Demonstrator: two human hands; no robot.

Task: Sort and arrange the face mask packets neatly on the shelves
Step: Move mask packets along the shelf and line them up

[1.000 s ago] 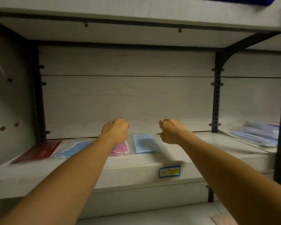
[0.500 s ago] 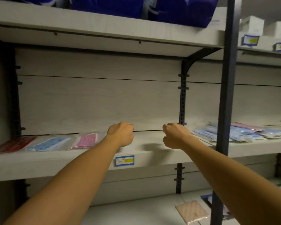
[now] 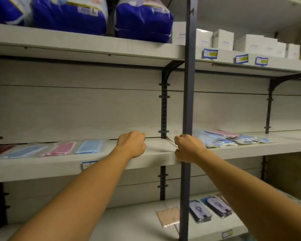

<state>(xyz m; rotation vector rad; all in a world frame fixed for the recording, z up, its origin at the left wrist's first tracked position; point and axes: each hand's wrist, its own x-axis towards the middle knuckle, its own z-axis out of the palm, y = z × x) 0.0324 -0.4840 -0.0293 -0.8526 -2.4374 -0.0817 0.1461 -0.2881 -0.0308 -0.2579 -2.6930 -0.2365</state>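
Several face mask packets lie in a row on the left of the middle shelf (image 3: 155, 153): a dark red packet (image 3: 0, 150), a blue packet (image 3: 24, 151), a pink packet (image 3: 61, 148) and a light blue packet (image 3: 90, 146). A loose pile of blue and pink packets (image 3: 224, 139) lies on the same shelf to the right of the dark post. My left hand (image 3: 131, 144) and my right hand (image 3: 188, 147) hover over the bare middle of the shelf, both curled into fists with nothing in them. My right hand is just left of the pile.
A dark vertical post (image 3: 188, 101) stands in front of the shelves next to my right hand. The top shelf carries large blue bags (image 3: 142, 20) and white boxes (image 3: 250, 43). On the bottom shelf lie dark purple packets (image 3: 208, 209) and a beige packet (image 3: 169, 217).
The view has swung right and up, bringing the right shelf bay, the post and the top shelf into sight. Both fists have shifted right along the shelf, away from the row of packets.
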